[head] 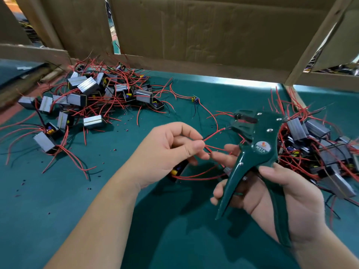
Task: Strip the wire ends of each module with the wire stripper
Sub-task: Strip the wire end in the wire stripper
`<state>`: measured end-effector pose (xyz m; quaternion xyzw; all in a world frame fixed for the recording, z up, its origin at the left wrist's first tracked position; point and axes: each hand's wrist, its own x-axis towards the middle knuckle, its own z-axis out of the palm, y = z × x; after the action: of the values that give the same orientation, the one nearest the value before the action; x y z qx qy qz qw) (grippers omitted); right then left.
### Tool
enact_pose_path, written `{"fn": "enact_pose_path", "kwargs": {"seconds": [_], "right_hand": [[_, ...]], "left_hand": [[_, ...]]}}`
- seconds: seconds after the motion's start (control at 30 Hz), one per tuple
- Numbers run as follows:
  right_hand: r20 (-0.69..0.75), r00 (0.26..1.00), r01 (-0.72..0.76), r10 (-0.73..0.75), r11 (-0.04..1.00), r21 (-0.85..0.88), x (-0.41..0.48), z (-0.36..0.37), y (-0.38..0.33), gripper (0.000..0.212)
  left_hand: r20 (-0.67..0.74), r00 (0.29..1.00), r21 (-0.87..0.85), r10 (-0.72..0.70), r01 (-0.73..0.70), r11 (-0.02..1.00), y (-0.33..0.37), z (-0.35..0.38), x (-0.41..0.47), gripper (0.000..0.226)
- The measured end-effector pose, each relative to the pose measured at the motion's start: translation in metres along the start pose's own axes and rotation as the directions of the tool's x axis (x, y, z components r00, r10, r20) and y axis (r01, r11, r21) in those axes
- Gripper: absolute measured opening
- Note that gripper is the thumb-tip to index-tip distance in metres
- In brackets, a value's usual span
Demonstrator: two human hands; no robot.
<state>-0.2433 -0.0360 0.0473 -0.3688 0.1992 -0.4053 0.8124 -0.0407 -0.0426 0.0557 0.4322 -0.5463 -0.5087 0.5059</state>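
**Q:** Head view first. Where is the wire?

**A:** My left hand pinches red wires between thumb and forefinger, near the middle of the mat. One wire runs up and right to the jaws of the stripper. I hold it taut so the end feeds in straight.

**Q:** And the module?

**A:** The module hangs just under my left palm, dark with a yellow part showing. I cannot tell whether my lower fingers touch it.

**Q:** Your right hand?

**A:** My right hand is wrapped round the stripper's handles, fingers on the left one and thumb over the right. The handles stand spread, so I judge the squeeze is not yet made. A short silvery tip shows at the jaws, so this end may be bared already, but it is too small to be sure.

**Q:** Why two heaps?

**A:** Probably one is waiting and one is done. The left pile lies far off, and the right pile sits beside my tool hand. I cannot say which is which. Dark bits dot the mat, likely cut insulation.

**Q:** Any risk?

**A:** The wires tangle, so a pull could drag a neighbouring module along.
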Motion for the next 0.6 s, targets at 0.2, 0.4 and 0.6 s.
{"fn": "enact_pose_path", "kwargs": {"seconds": [0.2,0.4,0.6], "right_hand": [[0.088,0.989,0.128,-0.121,0.989,-0.078,-0.002,0.004,0.000,0.075],[0.038,0.997,0.070,-0.067,0.993,-0.096,-0.001,0.001,0.003,0.077],[-0.119,0.992,0.022,-0.033,0.995,-0.096,-0.003,0.010,-0.002,0.039]], "left_hand": [[0.005,0.999,0.046,-0.038,0.037,0.998,-0.003,0.007,0.000,0.013],[-0.010,1.000,0.152,-0.016,0.017,0.988,-0.005,0.009,-0.002,0.007],[-0.201,0.980,0.098,0.004,0.016,0.995,-0.006,0.006,0.004,0.012]]}}
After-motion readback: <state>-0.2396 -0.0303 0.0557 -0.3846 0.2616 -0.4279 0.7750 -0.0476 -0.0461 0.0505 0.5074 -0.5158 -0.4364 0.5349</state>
